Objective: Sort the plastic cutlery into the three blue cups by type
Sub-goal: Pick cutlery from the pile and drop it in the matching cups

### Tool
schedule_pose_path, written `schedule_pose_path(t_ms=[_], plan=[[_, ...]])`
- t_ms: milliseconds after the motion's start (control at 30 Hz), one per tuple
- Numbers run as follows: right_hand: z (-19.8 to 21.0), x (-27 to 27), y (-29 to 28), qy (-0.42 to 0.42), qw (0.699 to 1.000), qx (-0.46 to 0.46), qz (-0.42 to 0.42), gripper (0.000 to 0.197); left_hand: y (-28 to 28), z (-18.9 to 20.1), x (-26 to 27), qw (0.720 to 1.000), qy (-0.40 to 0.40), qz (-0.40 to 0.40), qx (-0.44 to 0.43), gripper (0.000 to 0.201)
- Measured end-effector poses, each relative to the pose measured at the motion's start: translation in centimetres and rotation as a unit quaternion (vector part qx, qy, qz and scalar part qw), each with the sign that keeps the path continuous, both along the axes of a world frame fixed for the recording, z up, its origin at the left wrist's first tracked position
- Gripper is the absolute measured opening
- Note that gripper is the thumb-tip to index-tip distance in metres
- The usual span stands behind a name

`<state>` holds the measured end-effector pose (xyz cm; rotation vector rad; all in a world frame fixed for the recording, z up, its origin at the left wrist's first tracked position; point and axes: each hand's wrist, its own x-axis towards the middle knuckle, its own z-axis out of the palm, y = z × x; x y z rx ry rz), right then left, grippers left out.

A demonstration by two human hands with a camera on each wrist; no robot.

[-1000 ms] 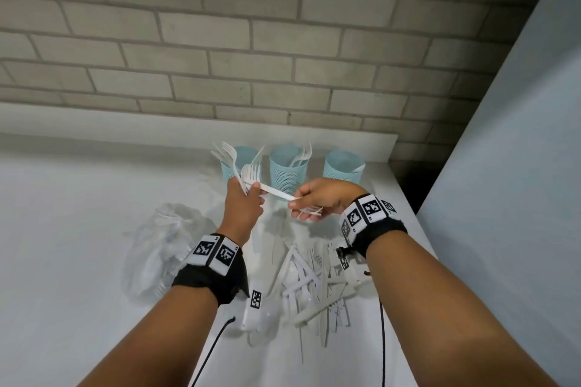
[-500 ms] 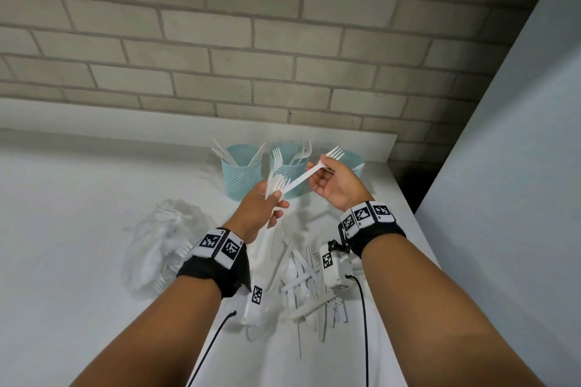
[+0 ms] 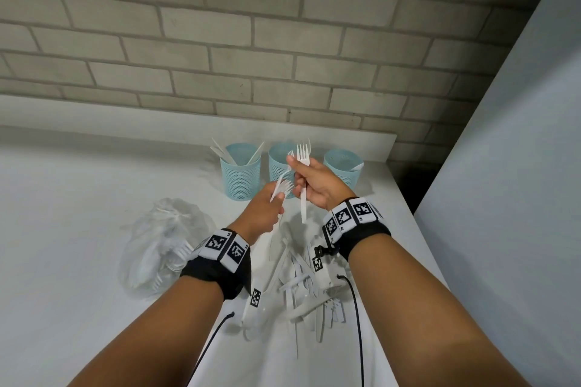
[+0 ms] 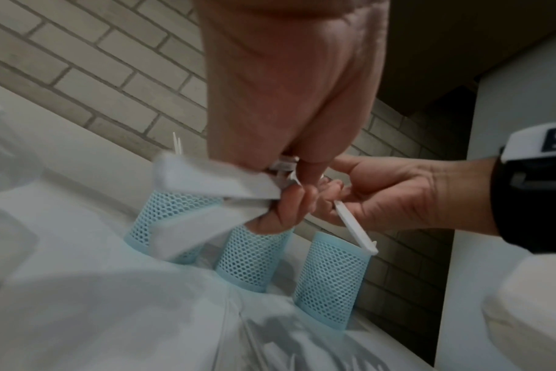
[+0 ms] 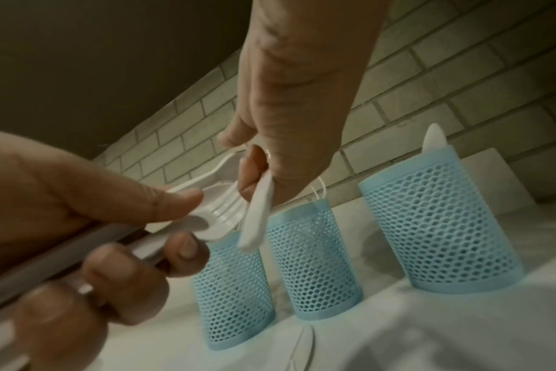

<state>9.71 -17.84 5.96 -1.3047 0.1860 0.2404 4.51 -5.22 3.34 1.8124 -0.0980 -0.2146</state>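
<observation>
Three blue mesh cups stand by the wall: the left cup (image 3: 240, 176) holds knives, the middle cup (image 3: 278, 163) is partly hidden behind my hands, and the right cup (image 3: 342, 166) holds a white piece. My left hand (image 3: 278, 198) grips a bundle of white forks (image 3: 284, 187) in front of the middle cup; the same bundle of forks (image 5: 219, 210) appears in the right wrist view. My right hand (image 3: 298, 170) holds one fork (image 3: 303, 195) upright, tines up. Its fingertips also pinch a second fork (image 3: 286, 168) that rises from the bundle.
A pile of loose white cutlery (image 3: 301, 286) lies on the white table (image 3: 63, 229) below my wrists. A crumpled clear plastic bag (image 3: 163, 245) with more cutlery sits to the left. A brick wall runs behind the cups; a grey panel (image 3: 503, 166) stands to the right.
My right hand has swung its fork from slanted to upright and moved left to the bundle, where it now pinches a second fork. My left hand has risen slightly towards the cups.
</observation>
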Motion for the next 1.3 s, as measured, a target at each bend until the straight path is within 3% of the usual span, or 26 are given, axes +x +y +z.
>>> schedule_pose_path(t_ms=[167, 333, 500, 633, 767, 933, 1133, 1300], plan=[[0.1, 0.0, 0.2, 0.005, 0.994, -0.11, 0.012, 0.022, -0.2, -0.2, 0.1, 1.0, 0.012, -0.003, 0.006, 0.037], [0.0, 0.9, -0.4, 0.018, 0.991, -0.11, -0.068, 0.016, -0.1, -0.2, 0.1, 0.999, 0.039, -0.018, -0.023, 0.03], [-0.1, 1.5, -1.5, 0.022, 0.99, -0.048, -0.134, 0.031, 0.6, -0.1, 0.5, 0.992, 0.092, 0.029, -0.076, 0.022], [0.0, 1.2, -1.9, 0.023, 0.985, 0.066, -0.155, 0.032, 0.8, -0.2, 0.6, 0.981, 0.121, 0.054, -0.143, 0.024], [-0.5, 0.9, -1.8, 0.001, 0.983, 0.117, -0.144, 0.031, 0.8, -0.3, 0.6, 0.975, 0.124, 0.057, -0.178, 0.022], [-1.6, 0.9, -1.5, -0.025, 0.995, 0.028, -0.094, 0.02, 0.8, -0.4, 0.4, 0.977, 0.098, 0.044, -0.182, 0.022], [-2.2, 0.1, -0.6, -0.02, 0.998, 0.053, -0.028, 0.006, 0.8, -0.4, 0.3, 0.976, 0.068, 0.064, -0.198, 0.019], [-3.2, 0.1, 0.2, -0.004, 0.999, 0.03, 0.027, 0.009, 0.8, -0.6, 0.4, 0.969, 0.073, 0.066, -0.228, 0.021]])
